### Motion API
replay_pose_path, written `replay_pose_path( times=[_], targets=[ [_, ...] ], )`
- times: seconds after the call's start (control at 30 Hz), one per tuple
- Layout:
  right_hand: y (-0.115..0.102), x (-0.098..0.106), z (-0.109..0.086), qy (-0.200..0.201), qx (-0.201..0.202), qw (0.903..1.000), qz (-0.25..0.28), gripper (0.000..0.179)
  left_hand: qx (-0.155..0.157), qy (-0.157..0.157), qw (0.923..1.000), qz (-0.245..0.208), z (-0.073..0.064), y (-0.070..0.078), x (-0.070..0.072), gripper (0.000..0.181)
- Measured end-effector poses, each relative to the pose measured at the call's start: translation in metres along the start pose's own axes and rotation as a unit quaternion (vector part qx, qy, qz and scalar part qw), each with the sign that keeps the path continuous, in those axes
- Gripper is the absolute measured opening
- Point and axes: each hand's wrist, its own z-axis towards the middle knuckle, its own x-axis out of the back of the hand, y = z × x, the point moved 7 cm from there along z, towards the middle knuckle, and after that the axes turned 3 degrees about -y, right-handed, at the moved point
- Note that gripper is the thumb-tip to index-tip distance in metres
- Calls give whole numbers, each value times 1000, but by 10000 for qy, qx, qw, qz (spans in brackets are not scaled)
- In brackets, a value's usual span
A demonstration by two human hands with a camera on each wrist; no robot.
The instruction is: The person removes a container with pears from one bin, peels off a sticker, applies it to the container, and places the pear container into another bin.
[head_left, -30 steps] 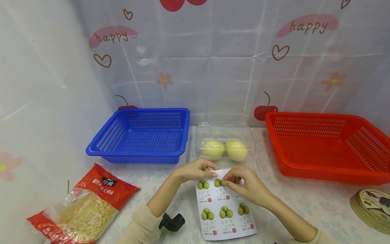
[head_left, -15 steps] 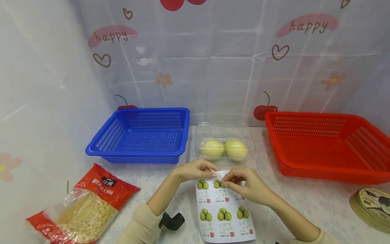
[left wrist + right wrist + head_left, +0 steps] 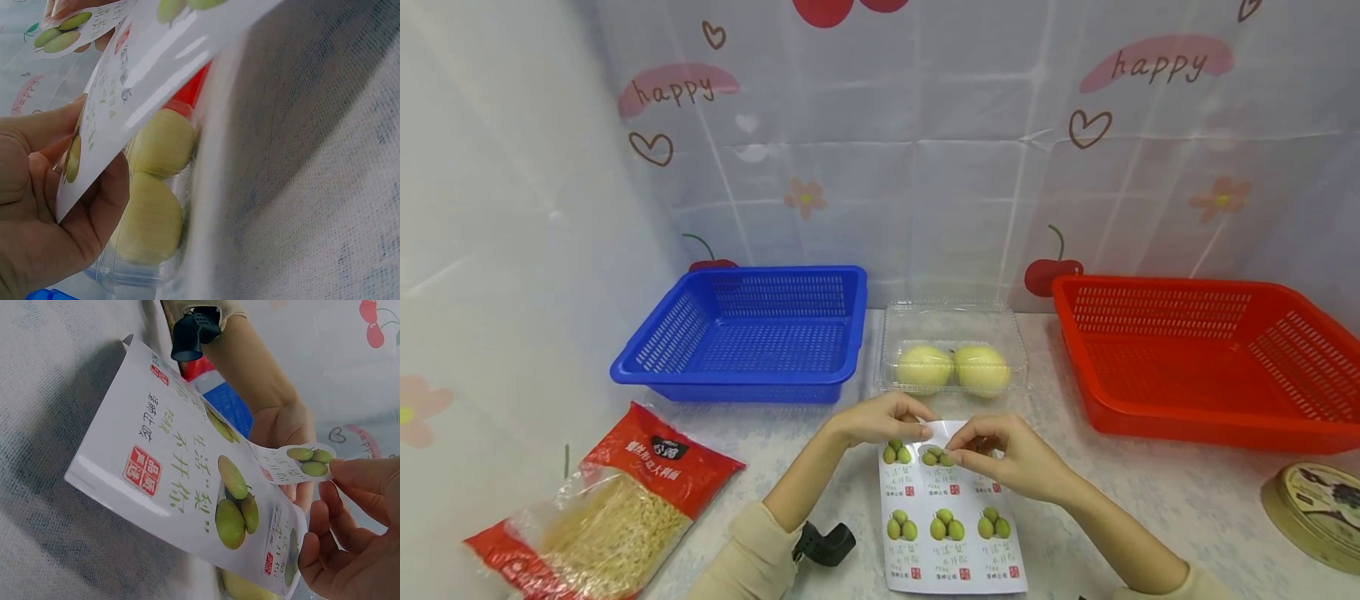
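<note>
A white sheet of pear stickers [image 3: 955, 562] hangs in front of me, tilted up off the cloth. At its upper left edge, my left hand [image 3: 883, 419] pinches it between thumb and fingers; in the left wrist view the same left hand [image 3: 56, 200] has its fingers behind the paper. My right hand [image 3: 1015, 458] pinches the pear end of one sticker [image 3: 306, 461] between thumb and forefinger. That sticker is lifted away from the sheet, while its other end still meets the paper. Just beyond my hands lies a clear plastic clamshell box [image 3: 955, 321] with two yellow-green pears [image 3: 923, 367] inside.
A blue basket [image 3: 737, 392] stands at the back left, a red basket [image 3: 1217, 429] at the right. A red bag of pasta [image 3: 617, 517] lies front left, and a round tin [image 3: 1318, 517] sits at the right edge. A black wrist device [image 3: 825, 546] shows by the left sleeve.
The lower part of the sticker sheet has swung slightly left. The sticker in my right hand shows bent further off the sheet. Both hands stay in nearly the same place.
</note>
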Motion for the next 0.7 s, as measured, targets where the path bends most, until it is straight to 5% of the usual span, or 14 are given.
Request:
replay_pose_path(
  times=[0.6, 0.7],
  targets=[
    [-2, 0, 0, -57, -33, 9999, 154, 5, 117, -92, 9996, 226, 1, -1, -1, 26],
    [-2, 1, 0, -57, -94, 9997, 220, 6, 94, 14, 9982, 592, 2, 1, -1, 25]
  ],
)
